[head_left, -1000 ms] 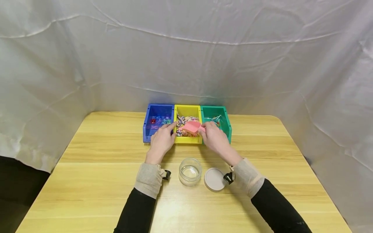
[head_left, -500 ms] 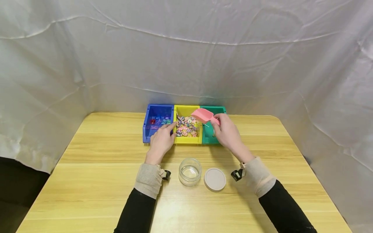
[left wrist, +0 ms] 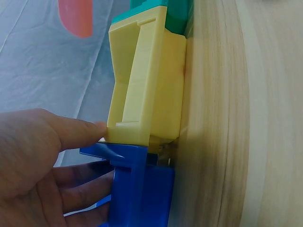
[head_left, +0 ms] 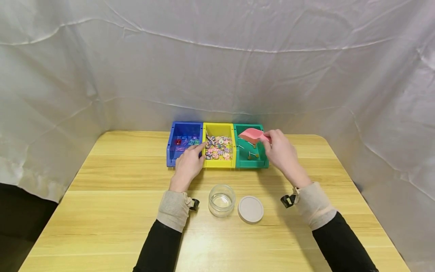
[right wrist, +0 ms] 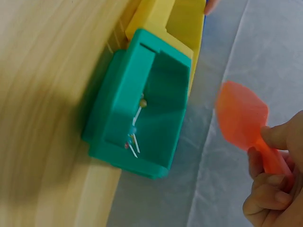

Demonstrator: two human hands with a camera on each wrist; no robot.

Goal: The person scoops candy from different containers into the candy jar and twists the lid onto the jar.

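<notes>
Three joined bins stand at the table's far side: blue (head_left: 176,151), yellow (head_left: 219,163) with several small swirl-patterned pieces, and green (head_left: 258,163) with a few pins (right wrist: 134,134). My left hand (head_left: 189,161) rests on the front of the blue and yellow bins. Its thumb (left wrist: 80,132) touches the yellow bin's corner (left wrist: 142,94), and its fingers lie along the blue bin (left wrist: 142,189). My right hand (head_left: 278,149) grips the handle of a pink scoop (head_left: 250,134), held in the air over the green bin. The scoop (right wrist: 240,115) looks empty in the right wrist view.
A clear glass jar (head_left: 221,199) stands without its lid near me on the wooden table (head_left: 112,211). Its white lid (head_left: 250,209) lies flat just to its right. White cloth (head_left: 217,68) hangs behind and on both sides of the table.
My right hand lifted the pink scoop out of the yellow bin and carried it right, over the green bin. The left hand, jar and lid have not moved.
</notes>
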